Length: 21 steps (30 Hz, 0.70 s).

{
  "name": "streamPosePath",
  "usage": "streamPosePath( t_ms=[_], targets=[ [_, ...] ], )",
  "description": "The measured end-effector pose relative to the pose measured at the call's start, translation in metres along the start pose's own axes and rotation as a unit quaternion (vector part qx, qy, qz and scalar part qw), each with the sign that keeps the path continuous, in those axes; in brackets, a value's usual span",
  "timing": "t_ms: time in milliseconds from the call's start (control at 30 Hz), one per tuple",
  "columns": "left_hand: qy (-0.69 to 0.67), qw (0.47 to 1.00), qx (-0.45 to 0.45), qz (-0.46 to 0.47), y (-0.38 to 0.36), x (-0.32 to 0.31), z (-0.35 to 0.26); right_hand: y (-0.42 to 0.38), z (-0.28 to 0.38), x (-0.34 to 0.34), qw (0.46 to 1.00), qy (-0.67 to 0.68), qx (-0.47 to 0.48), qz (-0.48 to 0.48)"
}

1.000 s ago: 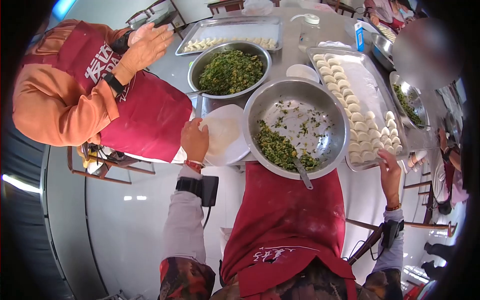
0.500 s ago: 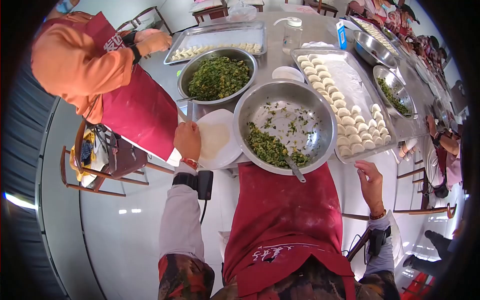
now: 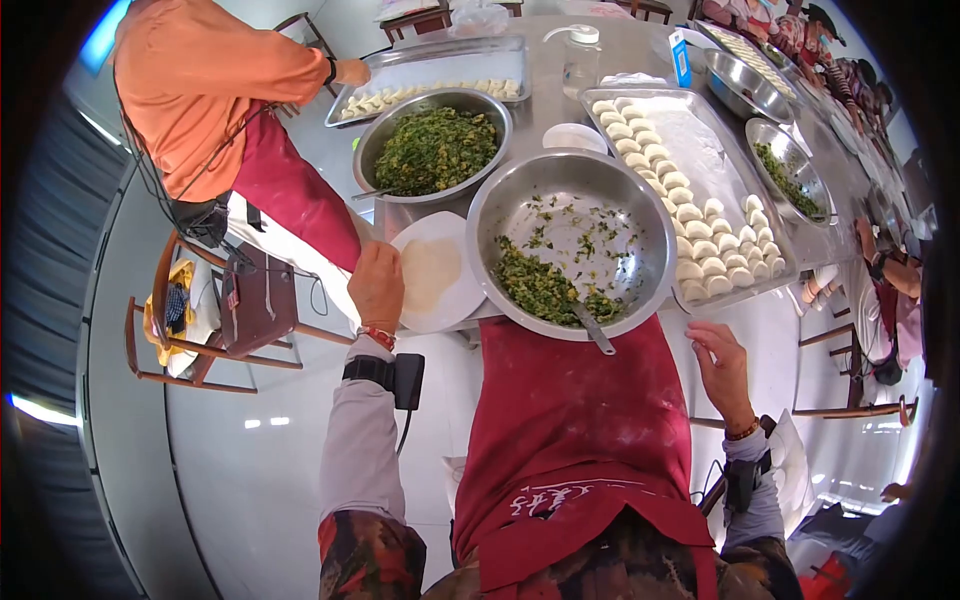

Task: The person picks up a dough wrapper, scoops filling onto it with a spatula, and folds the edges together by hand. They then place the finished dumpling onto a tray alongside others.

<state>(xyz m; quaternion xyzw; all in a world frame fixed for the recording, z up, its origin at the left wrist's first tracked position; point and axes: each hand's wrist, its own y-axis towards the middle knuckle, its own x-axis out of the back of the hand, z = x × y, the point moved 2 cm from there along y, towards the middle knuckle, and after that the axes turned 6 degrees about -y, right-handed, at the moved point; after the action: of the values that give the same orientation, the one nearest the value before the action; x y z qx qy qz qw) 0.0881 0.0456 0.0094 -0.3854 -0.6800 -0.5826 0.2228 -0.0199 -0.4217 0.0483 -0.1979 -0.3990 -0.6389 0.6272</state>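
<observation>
On the steel bench (image 3: 640, 50) a dough wrapper (image 3: 432, 275) lies on a white plate (image 3: 458, 308), my left hand (image 3: 377, 287) curled at its rim, fingers (image 3: 384, 258) drawn together, any grip hidden, my empty right hand (image 3: 726, 375) half open, and thin dough probably wants a light touch.
</observation>
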Motion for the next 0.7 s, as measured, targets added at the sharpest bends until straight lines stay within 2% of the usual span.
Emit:
streamPosePath(
  t_ms=[233,333,433,533,633,700],
  targets=[
    [-0.02,0.994,-0.038,0.096,-0.019,-0.006,0.008,-0.009,-0.003,-0.002,1.0,0.007,0.01,0.003],
    [-0.071,0.994,-0.036,0.079,-0.02,0.0,0.008,-0.007,-0.002,-0.003,1.0,0.007,0.015,0.005],
    [-0.124,0.989,0.03,0.078,-0.019,0.003,0.01,-0.005,0.004,-0.004,1.0,0.012,0.017,0.004],
    [-0.106,0.974,0.148,0.134,-0.016,-0.002,0.02,-0.006,0.005,-0.005,1.0,0.017,0.019,0.0],
    [-0.189,0.97,0.119,0.098,-0.012,0.005,0.009,-0.009,0.005,-0.004,1.0,0.015,0.02,-0.003],
    [-0.144,0.983,0.043,0.104,-0.013,0.005,0.004,-0.01,0.006,-0.004,1.0,0.012,0.022,-0.002]
  ],
)
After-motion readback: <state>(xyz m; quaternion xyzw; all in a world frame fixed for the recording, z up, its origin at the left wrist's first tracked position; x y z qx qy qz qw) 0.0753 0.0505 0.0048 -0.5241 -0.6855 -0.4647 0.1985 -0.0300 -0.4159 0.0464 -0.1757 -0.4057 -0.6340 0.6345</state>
